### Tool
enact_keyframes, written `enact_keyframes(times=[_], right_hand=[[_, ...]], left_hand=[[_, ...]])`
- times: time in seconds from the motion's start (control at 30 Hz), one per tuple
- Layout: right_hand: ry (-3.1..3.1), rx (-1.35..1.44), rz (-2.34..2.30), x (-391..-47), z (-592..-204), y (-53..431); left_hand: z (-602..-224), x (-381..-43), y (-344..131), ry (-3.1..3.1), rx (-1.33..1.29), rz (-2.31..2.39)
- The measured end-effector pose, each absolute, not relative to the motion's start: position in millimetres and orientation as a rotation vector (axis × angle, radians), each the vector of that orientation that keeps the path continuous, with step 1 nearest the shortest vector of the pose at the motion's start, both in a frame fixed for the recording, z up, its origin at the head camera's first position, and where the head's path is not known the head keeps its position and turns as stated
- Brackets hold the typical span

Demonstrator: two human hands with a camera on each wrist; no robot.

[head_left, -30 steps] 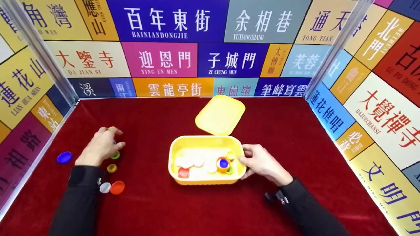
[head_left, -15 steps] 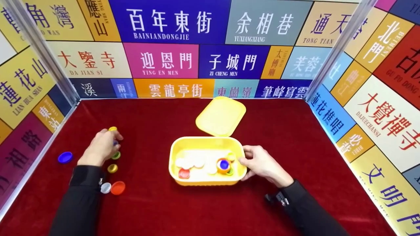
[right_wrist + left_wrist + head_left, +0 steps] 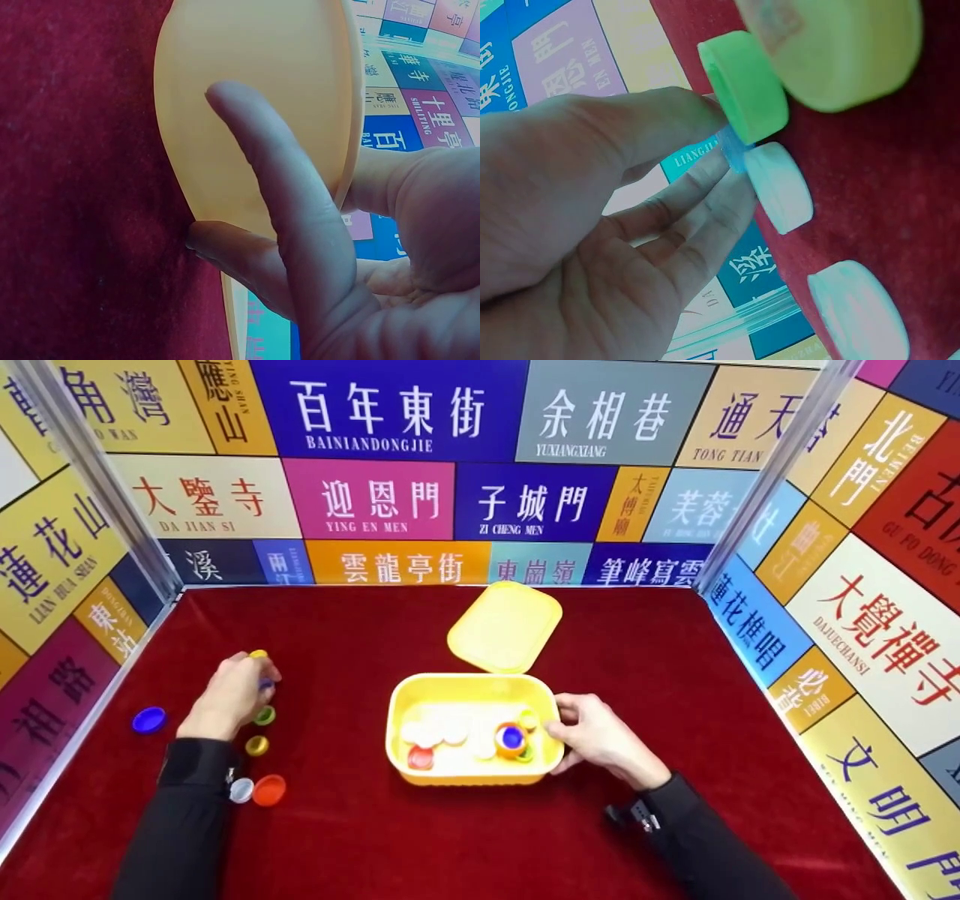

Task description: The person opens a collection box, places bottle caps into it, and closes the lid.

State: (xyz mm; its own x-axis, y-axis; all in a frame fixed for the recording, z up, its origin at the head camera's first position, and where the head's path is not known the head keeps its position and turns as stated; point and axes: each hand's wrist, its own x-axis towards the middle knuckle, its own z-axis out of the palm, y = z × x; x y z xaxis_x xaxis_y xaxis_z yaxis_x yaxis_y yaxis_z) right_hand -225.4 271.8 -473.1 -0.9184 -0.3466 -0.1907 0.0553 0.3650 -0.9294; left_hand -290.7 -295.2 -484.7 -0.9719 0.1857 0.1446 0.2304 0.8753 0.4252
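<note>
On the left of the red cloth, my left hand (image 3: pixel 225 697) pinches a small blue bottle cap (image 3: pixel 733 148) between thumb and fingers. A green cap (image 3: pixel 754 86) stands close to the thumb tip and partly covers the blue one. Beyond the fingers lies a yellow cap (image 3: pixel 257 654); nearer me is another yellow cap (image 3: pixel 256 745). My right hand (image 3: pixel 600 735) grips the right end of the yellow plastic box (image 3: pixel 472 780), thumb at its rim and fingers against the outer wall (image 3: pixel 247 45). Inside are several white caps, a red cap (image 3: pixel 421 757) and a blue-and-orange stack (image 3: pixel 512 739).
A yellow lid (image 3: pixel 506 626) lies behind the box. Left of my left hand is a large blue cap (image 3: pixel 149 721). A clear-white cap (image 3: pixel 241 790) and an orange-red cap (image 3: pixel 269 790) lie nearer me. Printed panels (image 3: pixel 375 495) wall the table's back and sides.
My left hand has lowered slightly, and its thumb and fingers have come together on the blue cap. The right hand keeps its grip on the box, which has not moved.
</note>
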Motion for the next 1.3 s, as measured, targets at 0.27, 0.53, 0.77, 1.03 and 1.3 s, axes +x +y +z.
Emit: enact_keyframes(times=[0.27,0.53,0.77,1.03,1.3], right_hand=[[2.275,-0.271,-1.569,-224.9,-472.8,271.7],[2.259,-0.258,-1.579,-226.1,-473.8,271.5],[2.260,-0.250,-1.583,-226.2,-474.1,271.6],[2.258,-0.248,-1.581,-225.8,-474.8,271.6],[2.259,-0.248,-1.578,-226.5,-473.7,271.7]], left_hand=[[-470.5,-287.6,-275.4,-2.834,-0.426,-0.671],[-449.3,-274.7,-241.3,-2.742,-0.535,-0.663],[-436.9,-260.1,-199.3,-2.641,-0.695,-0.652],[-436.0,-239.8,-154.7,-2.551,-0.902,-0.588],[-439.6,-222.1,-125.6,-2.453,-1.095,-0.529]])
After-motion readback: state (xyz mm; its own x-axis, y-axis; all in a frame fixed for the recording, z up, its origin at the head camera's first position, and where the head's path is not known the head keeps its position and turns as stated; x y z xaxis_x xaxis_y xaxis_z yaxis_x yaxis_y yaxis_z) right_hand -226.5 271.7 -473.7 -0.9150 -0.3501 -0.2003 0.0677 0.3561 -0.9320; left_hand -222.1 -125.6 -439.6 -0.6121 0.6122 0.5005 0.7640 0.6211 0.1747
